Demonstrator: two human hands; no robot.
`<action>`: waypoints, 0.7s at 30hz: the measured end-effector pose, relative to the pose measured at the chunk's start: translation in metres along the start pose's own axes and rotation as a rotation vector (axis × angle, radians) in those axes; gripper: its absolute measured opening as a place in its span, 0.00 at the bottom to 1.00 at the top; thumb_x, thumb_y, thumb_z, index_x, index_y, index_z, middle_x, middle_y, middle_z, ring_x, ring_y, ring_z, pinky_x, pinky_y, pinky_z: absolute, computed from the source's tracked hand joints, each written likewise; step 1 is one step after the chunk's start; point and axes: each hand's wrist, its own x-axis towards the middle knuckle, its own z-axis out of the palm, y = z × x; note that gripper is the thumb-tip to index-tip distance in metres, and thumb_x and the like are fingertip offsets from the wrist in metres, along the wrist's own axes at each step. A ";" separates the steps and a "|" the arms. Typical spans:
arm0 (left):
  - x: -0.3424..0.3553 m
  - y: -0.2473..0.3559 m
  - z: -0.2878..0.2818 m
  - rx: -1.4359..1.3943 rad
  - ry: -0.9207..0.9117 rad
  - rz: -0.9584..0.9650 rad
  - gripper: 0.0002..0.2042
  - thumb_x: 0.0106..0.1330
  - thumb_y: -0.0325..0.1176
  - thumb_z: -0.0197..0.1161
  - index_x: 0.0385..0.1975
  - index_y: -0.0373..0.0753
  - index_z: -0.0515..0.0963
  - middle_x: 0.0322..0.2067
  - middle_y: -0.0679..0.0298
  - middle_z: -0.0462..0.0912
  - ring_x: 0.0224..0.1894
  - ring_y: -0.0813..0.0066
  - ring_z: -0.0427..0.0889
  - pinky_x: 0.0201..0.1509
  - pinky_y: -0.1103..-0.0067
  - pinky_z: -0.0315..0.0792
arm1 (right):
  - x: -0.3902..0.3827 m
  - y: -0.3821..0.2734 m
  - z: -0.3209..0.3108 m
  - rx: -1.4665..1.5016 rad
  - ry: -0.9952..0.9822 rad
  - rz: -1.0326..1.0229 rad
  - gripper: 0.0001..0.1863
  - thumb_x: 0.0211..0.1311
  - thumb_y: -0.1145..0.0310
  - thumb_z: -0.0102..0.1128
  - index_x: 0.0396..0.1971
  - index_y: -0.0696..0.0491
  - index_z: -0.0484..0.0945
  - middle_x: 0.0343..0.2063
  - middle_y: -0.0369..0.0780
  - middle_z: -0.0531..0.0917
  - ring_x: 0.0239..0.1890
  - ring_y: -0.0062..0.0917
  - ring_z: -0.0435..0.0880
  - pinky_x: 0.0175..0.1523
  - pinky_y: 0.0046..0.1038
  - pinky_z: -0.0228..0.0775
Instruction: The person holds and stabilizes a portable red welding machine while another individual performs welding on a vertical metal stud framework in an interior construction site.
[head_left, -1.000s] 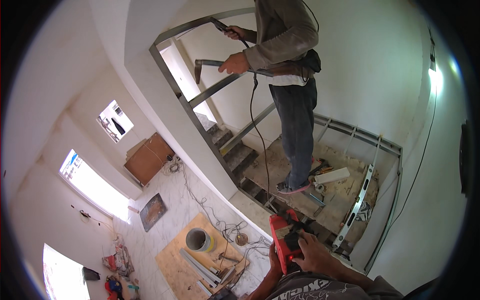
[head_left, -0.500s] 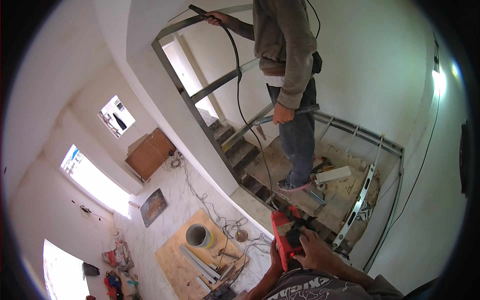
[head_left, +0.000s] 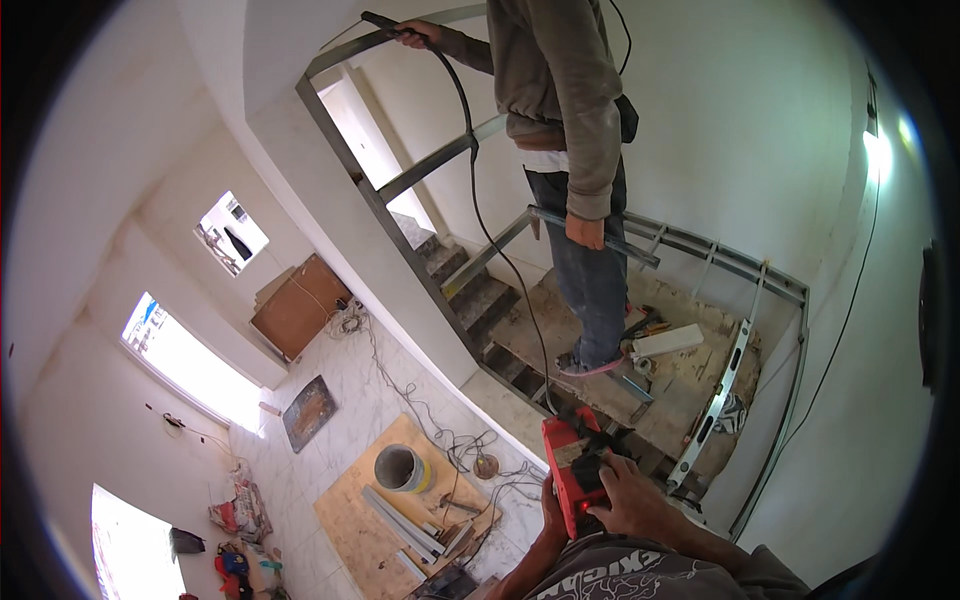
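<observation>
While hands [head_left: 636,502] hold red machine [head_left: 562,486] (unmoved), co-worker [head_left: 590,150] lowered hammer [head_left: 625,248].

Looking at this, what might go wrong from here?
The dark cable, trailing down toward the red machine, might snag and tug at it, upsetting the left hand and right hand touching it. The co-worker could stumble on the loose tools near their feet.

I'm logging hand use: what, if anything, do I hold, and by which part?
The red machine: left grip along its left side; right grip at its near right end, perhaps only touching.
</observation>
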 end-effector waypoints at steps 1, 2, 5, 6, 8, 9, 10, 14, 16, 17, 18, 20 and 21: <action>0.005 -0.006 -0.007 0.000 0.003 0.003 0.26 0.74 0.52 0.44 0.58 0.36 0.71 0.52 0.55 0.80 0.52 0.59 0.80 0.60 0.65 0.74 | 0.000 -0.001 0.000 0.002 -0.001 -0.008 0.37 0.48 0.58 0.75 0.50 0.66 0.67 0.56 0.57 0.67 0.60 0.53 0.68 0.63 0.43 0.65; 0.014 -0.019 -0.021 -0.208 -0.035 -0.083 0.26 0.74 0.52 0.44 0.57 0.36 0.71 0.52 0.55 0.80 0.52 0.59 0.80 0.60 0.65 0.74 | 0.000 -0.003 0.000 0.003 -0.003 -0.012 0.37 0.48 0.58 0.75 0.50 0.66 0.67 0.56 0.57 0.67 0.60 0.53 0.68 0.63 0.43 0.65; 0.027 -0.036 -0.037 -0.426 -0.100 -0.173 0.26 0.73 0.52 0.44 0.57 0.36 0.72 0.52 0.55 0.80 0.52 0.59 0.80 0.60 0.65 0.74 | 0.000 -0.002 0.001 -0.001 -0.004 -0.007 0.37 0.48 0.58 0.74 0.51 0.66 0.67 0.56 0.57 0.67 0.60 0.53 0.67 0.64 0.43 0.65; 0.026 -0.034 -0.035 -0.437 -0.125 -0.174 0.26 0.73 0.52 0.44 0.57 0.36 0.72 0.52 0.55 0.80 0.52 0.59 0.80 0.60 0.65 0.74 | 0.000 -0.001 0.001 0.003 -0.007 0.000 0.37 0.48 0.58 0.74 0.51 0.66 0.67 0.56 0.57 0.67 0.60 0.53 0.67 0.64 0.43 0.65; 0.022 -0.030 -0.030 -0.440 -0.143 -0.176 0.26 0.73 0.51 0.44 0.57 0.36 0.72 0.52 0.54 0.80 0.52 0.59 0.80 0.61 0.65 0.74 | 0.000 0.000 0.002 0.008 -0.010 0.008 0.37 0.48 0.58 0.74 0.51 0.67 0.67 0.56 0.57 0.67 0.60 0.53 0.67 0.64 0.43 0.65; 0.019 -0.027 -0.028 -0.444 -0.161 -0.172 0.25 0.73 0.51 0.44 0.57 0.36 0.72 0.52 0.54 0.80 0.52 0.59 0.80 0.61 0.65 0.74 | 0.000 0.000 0.002 0.007 -0.009 0.010 0.37 0.48 0.58 0.74 0.51 0.67 0.67 0.56 0.57 0.67 0.60 0.53 0.67 0.63 0.43 0.66; 0.019 -0.027 -0.028 -0.444 -0.160 -0.172 0.25 0.73 0.51 0.44 0.57 0.36 0.72 0.52 0.54 0.80 0.52 0.59 0.80 0.61 0.65 0.74 | 0.000 -0.001 0.002 0.007 -0.008 0.013 0.37 0.48 0.58 0.74 0.51 0.66 0.67 0.56 0.57 0.67 0.60 0.53 0.68 0.63 0.43 0.66; 0.018 -0.023 -0.025 -0.426 -0.158 -0.178 0.26 0.76 0.50 0.36 0.59 0.37 0.69 0.53 0.54 0.78 0.53 0.61 0.80 0.59 0.65 0.75 | -0.001 -0.001 0.002 -0.005 -0.003 0.008 0.37 0.48 0.58 0.74 0.51 0.67 0.67 0.56 0.57 0.67 0.60 0.53 0.68 0.63 0.43 0.66; 0.016 -0.022 -0.025 -0.383 -0.149 -0.164 0.26 0.76 0.51 0.35 0.59 0.37 0.69 0.53 0.54 0.78 0.53 0.61 0.80 0.60 0.65 0.75 | 0.000 -0.002 0.001 -0.002 -0.010 0.013 0.37 0.48 0.58 0.74 0.51 0.67 0.67 0.56 0.57 0.67 0.60 0.52 0.68 0.63 0.43 0.66; 0.017 -0.023 -0.026 -0.376 -0.143 -0.159 0.26 0.76 0.51 0.35 0.59 0.37 0.69 0.54 0.54 0.78 0.54 0.60 0.80 0.60 0.65 0.75 | 0.000 -0.002 0.001 -0.001 -0.011 0.012 0.37 0.48 0.58 0.74 0.51 0.67 0.67 0.56 0.57 0.67 0.60 0.52 0.68 0.63 0.43 0.66; 0.016 -0.020 -0.023 -0.368 -0.140 -0.157 0.27 0.76 0.51 0.34 0.59 0.37 0.69 0.54 0.54 0.78 0.54 0.60 0.80 0.60 0.65 0.75 | 0.000 -0.001 0.002 -0.008 -0.001 0.001 0.38 0.47 0.58 0.75 0.51 0.67 0.67 0.56 0.56 0.67 0.60 0.52 0.68 0.63 0.42 0.66; 0.012 -0.014 -0.015 -0.366 -0.143 -0.170 0.27 0.76 0.51 0.34 0.59 0.37 0.69 0.54 0.54 0.78 0.54 0.60 0.80 0.60 0.65 0.75 | -0.001 0.000 0.002 -0.015 0.010 -0.006 0.38 0.47 0.58 0.75 0.51 0.67 0.67 0.56 0.56 0.67 0.60 0.52 0.68 0.63 0.42 0.67; 0.009 -0.010 -0.011 -0.365 -0.143 -0.179 0.27 0.76 0.51 0.34 0.59 0.37 0.69 0.54 0.53 0.78 0.54 0.59 0.80 0.60 0.64 0.75 | -0.001 0.000 0.001 -0.013 0.010 -0.004 0.38 0.47 0.58 0.75 0.52 0.67 0.67 0.57 0.56 0.67 0.61 0.52 0.68 0.63 0.42 0.67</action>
